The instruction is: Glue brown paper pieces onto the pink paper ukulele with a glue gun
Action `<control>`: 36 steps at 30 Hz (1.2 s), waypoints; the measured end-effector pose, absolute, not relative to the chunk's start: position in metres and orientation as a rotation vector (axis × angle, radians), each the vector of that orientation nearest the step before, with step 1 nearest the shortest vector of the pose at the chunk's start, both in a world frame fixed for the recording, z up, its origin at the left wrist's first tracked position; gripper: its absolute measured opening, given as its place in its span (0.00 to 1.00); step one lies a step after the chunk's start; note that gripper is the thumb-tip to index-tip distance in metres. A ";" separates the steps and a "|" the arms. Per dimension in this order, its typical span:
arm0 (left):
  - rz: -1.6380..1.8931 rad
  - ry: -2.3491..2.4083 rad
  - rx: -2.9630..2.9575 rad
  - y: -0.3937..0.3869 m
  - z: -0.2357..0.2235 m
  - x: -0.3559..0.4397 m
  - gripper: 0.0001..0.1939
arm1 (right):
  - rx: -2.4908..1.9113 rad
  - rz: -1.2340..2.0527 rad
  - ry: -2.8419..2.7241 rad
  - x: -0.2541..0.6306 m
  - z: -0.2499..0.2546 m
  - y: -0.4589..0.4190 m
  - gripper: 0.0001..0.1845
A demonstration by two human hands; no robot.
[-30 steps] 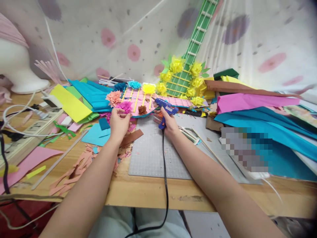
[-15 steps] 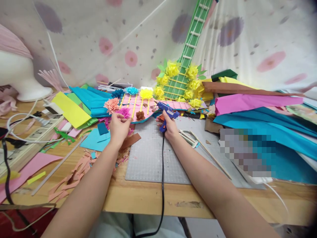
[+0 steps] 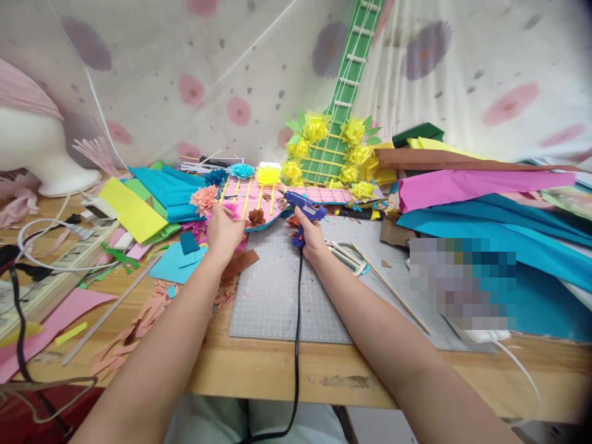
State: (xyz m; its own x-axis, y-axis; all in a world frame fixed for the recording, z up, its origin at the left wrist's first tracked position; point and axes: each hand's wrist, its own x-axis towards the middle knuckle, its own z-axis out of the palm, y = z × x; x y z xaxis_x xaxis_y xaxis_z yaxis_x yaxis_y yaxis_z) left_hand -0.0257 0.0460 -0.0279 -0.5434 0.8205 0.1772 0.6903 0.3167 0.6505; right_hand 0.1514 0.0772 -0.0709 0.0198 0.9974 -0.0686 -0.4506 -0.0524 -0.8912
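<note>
My left hand point(image 3: 225, 234) is closed at the near edge of a pink paper guitar point(image 3: 296, 196), its fingertips pinching the rim beside a magenta paper flower point(image 3: 230, 210). A brown paper flower point(image 3: 256, 217) lies just right of those fingers. Coral, blue and yellow flowers also sit on the guitar body, which has yellow strips across it. In my right hand point(image 3: 311, 237) is a blue glue gun point(image 3: 304, 205), its nozzle pointing left over the pink surface. A black cord runs from its handle down past the table edge.
A green paper guitar point(image 3: 339, 123) with yellow flowers leans at the back. Scissors point(image 3: 345, 256) and a wooden stick point(image 3: 393, 290) rest on the grey cutting mat point(image 3: 272, 308). Folded coloured paper point(image 3: 485, 191) is piled right; paper scraps point(image 3: 139, 333) and a power strip point(image 3: 65, 265) lie left.
The camera view has shifted slightly. The glue gun's nozzle has edged a little left over the pink guitar. My left hand keeps its place at the rim.
</note>
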 end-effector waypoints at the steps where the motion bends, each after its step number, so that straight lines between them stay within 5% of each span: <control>1: 1.025 2.391 1.379 0.047 -0.026 -0.026 0.16 | -0.916 1.415 -0.805 0.151 -0.071 0.077 0.21; 22: 1.090 2.112 1.109 0.052 -0.020 -0.017 0.23 | -0.915 1.410 -0.836 0.152 -0.070 0.078 0.17; 36: 1.118 2.025 1.167 0.056 -0.028 -0.023 0.10 | -0.925 1.408 -0.855 0.152 -0.069 0.077 0.18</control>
State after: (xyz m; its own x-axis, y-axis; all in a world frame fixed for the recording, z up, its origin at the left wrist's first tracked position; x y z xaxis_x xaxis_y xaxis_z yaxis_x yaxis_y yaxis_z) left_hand -0.0233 0.0563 -0.0280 -0.4764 0.8778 -0.0492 0.4260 0.2795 0.8605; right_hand 0.1516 0.0770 -0.0693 0.0019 0.9988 -0.0492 -0.4174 -0.0439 -0.9077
